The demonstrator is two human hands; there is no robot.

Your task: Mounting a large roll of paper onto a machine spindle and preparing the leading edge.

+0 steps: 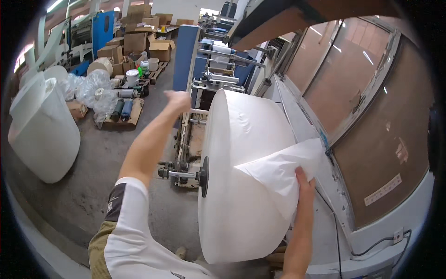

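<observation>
A large white paper roll (251, 209) sits on a metal shaft (182, 175) in front of me, with a black round hub (204, 176) at its left end. My right hand (304, 180) grips a loose, creased flap of white paper (278, 172) lifted off the roll's right side. The flap folds back into a pointed corner across the face of the roll. Stretched forward, my left hand (178, 100) is at the lower part of a blue machine post (186, 56); its fingers are partly hidden and blurred, and whether it touches the post is unclear.
Beyond the roll stands a machine with metal rollers (222, 78). Brown-paned windows (344, 60) and a wall ledge with cables line the right. At left are another big white roll (49, 130), plastic wrap (93, 88), cardboard boxes (135, 43) and a white bucket (133, 77).
</observation>
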